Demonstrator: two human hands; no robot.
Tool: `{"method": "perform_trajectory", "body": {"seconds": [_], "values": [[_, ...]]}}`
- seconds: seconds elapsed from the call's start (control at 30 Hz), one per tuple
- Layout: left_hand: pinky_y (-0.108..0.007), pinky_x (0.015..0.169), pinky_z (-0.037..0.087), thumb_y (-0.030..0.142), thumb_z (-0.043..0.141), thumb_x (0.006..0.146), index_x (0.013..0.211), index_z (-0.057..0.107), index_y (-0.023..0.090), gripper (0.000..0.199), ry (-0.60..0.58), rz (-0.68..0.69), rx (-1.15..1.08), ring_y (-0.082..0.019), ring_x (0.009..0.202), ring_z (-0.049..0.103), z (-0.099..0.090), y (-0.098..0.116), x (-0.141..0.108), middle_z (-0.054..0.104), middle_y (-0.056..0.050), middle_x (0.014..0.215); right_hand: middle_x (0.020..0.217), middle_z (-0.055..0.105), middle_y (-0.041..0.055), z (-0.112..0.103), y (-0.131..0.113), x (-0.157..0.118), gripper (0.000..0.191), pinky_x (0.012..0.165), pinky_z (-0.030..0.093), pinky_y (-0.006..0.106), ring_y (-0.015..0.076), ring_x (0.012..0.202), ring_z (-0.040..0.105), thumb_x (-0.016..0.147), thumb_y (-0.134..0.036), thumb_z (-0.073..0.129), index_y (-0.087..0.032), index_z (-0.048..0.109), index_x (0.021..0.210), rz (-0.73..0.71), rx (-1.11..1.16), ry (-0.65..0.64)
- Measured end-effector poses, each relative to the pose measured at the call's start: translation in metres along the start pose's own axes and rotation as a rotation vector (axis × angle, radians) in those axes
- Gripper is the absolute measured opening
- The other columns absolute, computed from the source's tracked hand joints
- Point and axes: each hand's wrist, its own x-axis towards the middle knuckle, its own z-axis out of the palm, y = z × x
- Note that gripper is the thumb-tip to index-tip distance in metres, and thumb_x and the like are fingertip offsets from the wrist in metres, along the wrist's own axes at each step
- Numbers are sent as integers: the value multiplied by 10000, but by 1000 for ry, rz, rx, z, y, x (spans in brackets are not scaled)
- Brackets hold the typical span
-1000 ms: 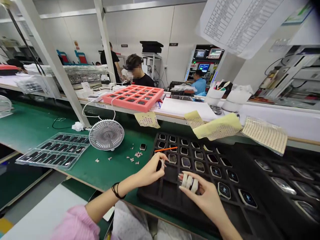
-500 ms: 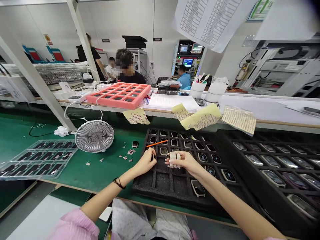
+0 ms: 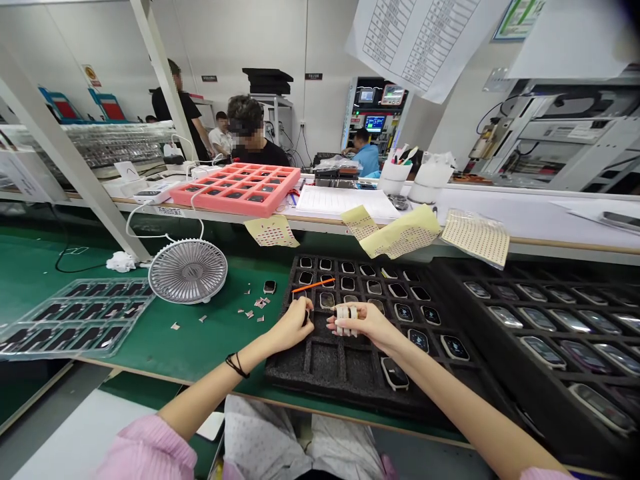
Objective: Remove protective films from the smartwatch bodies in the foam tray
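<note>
My left hand (image 3: 294,325) is closed over the left side of a black foam tray (image 3: 320,387), its fingers pinched around a small dark thing that is mostly hidden. Facing it, my right hand (image 3: 367,321) is curled above the tray's middle, with off-white bands around its fingers. Whatever its fingertips hold, if anything, cannot be made out. Smartwatch bodies (image 3: 403,312) fill many of the tray's pockets. An orange stick (image 3: 313,285) lies across the pockets just beyond my left hand. One loose watch body (image 3: 269,287) rests on the green mat to the left.
Small scraps (image 3: 260,303) are scattered on the mat beside a round grey fan (image 3: 188,271). A clear tray of black parts (image 3: 75,313) lies far left. Another black tray with watches (image 3: 543,351) stands right. On the shelf sits a pink foam tray (image 3: 245,207); yellow sticker sheets (image 3: 400,233) hang below.
The view has shifted very slightly. Both hands keep nearly the same place and pose, and the tray and watches stay put.
</note>
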Motion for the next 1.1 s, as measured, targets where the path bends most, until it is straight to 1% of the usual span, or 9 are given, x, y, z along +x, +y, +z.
{"method": "perform_trajectory", "body": {"seconds": [0.13,0.23,0.3,0.4,0.6,0.73,0.8,0.93,1.1], "values": [[-478,1052,367,150,467,827,1278,401,161,456,119,173,181,-262,1213,407,-12,17,-5,473,-124,1264,879,707,118,-6,2,2,521,804,556,405,276,846,687,511,-309,856,-121,644,948,49,47,-11],[-422,1144,317,323,603,832,1376,331,213,618,45,365,-5,-231,1336,329,-19,31,-3,362,-105,1425,882,705,115,-7,0,0,491,796,558,399,267,843,686,521,-320,852,-129,652,927,75,101,-47],[-372,1129,358,354,642,812,1368,365,221,635,-34,410,-187,-208,1310,393,-17,36,4,406,-97,1409,894,702,119,-6,-1,-2,470,785,560,384,265,862,682,536,-341,844,-132,659,914,72,124,-84],[-326,1051,439,315,717,746,1265,503,200,574,-3,372,-365,-195,1165,542,-6,41,17,562,-81,1264,900,697,121,-5,0,-7,494,768,562,359,257,882,677,573,-401,820,-138,653,956,36,151,-96],[-307,996,463,201,777,646,1176,583,197,564,59,339,-277,-188,1049,597,6,52,36,630,-47,1161,882,674,79,-28,0,-21,499,688,572,359,213,774,676,726,-471,672,-173,556,1110,8,61,94],[-353,956,481,243,778,670,1181,584,179,550,-77,283,-59,-231,1042,594,13,60,45,631,-74,1146,803,644,74,-58,1,-22,516,679,555,401,197,676,657,867,-437,349,-123,390,1275,-65,-305,299],[-360,944,486,262,767,693,1205,570,168,556,-129,280,30,-244,1042,591,17,62,49,627,-90,1139,822,635,97,-69,3,-20,506,708,538,401,213,753,647,877,-429,269,-102,470,1206,-110,-542,344],[-352,937,481,360,702,767,1324,466,203,625,-95,293,123,-229,1047,572,12,55,50,605,-99,1148,974,623,103,-78,9,-15,397,964,419,413,235,1026,572,871,-384,340,-152,651,959,-155,-758,329],[-416,954,452,414,563,855,1349,425,311,522,-141,331,325,-231,1080,535,-4,36,36,581,-66,1166,1083,599,117,-75,18,-19,350,988,391,414,238,1045,559,842,-285,441,-148,623,1108,-154,-905,264]]}}
